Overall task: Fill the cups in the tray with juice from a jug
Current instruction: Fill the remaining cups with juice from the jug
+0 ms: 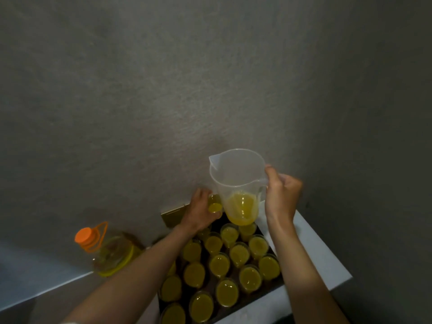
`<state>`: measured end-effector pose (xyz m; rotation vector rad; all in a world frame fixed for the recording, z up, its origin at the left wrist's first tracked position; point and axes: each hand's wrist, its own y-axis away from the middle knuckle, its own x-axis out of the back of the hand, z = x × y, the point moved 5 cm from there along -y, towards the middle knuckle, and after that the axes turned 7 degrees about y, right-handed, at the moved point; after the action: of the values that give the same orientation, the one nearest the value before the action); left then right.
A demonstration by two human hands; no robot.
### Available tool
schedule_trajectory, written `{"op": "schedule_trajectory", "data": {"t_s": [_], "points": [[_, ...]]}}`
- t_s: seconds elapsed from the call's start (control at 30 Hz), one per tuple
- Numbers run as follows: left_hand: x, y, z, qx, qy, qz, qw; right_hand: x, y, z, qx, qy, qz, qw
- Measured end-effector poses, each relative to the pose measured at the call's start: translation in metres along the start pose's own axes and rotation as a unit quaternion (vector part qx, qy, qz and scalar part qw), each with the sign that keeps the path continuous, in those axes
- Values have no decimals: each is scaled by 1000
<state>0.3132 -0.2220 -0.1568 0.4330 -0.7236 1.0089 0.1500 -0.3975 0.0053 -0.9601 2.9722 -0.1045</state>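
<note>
A clear plastic jug (237, 181) is held upright above the far end of the tray, with a little yellow juice left at its bottom. My right hand (281, 195) grips its handle on the right side. My left hand (201, 211) holds a small cup of juice (214, 205) at the tray's far left corner, just left of the jug. The dark tray (174, 216) carries several clear cups (239, 254) full of yellow juice, standing in rows.
A large clear bottle (109, 251) of yellow liquid with an orange cap and carry handle stands left of the tray. The tray rests on a white surface (322, 256) against a grey wall. A pale ledge (35, 274) runs along the lower left.
</note>
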Motion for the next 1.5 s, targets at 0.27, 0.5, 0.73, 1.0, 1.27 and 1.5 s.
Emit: {"op": "schedule_trajectory", "data": {"t_s": [0.27, 0.5, 0.73, 1.0, 1.27, 1.5], "points": [[-23, -4, -4, 0, -7, 29, 1000, 11, -14, 12, -36, -17, 0, 999], [-42, -8, -12, 41, -16, 32, 999, 22, -23, 12, -55, -26, 0, 998], [-63, -12, -26, 102, -32, 33, 994, 28, -33, 18, -69, -40, -12, 997], [-82, -11, -43, 166, -40, 64, 983, 34, -48, 28, -65, -40, -2, 997], [-89, -10, -47, 192, -8, 114, 975, 39, -60, 38, -64, -32, 10, 997], [-89, -15, -51, 223, -12, 90, 970, 37, -59, 44, -67, -31, 8, 997]]}}
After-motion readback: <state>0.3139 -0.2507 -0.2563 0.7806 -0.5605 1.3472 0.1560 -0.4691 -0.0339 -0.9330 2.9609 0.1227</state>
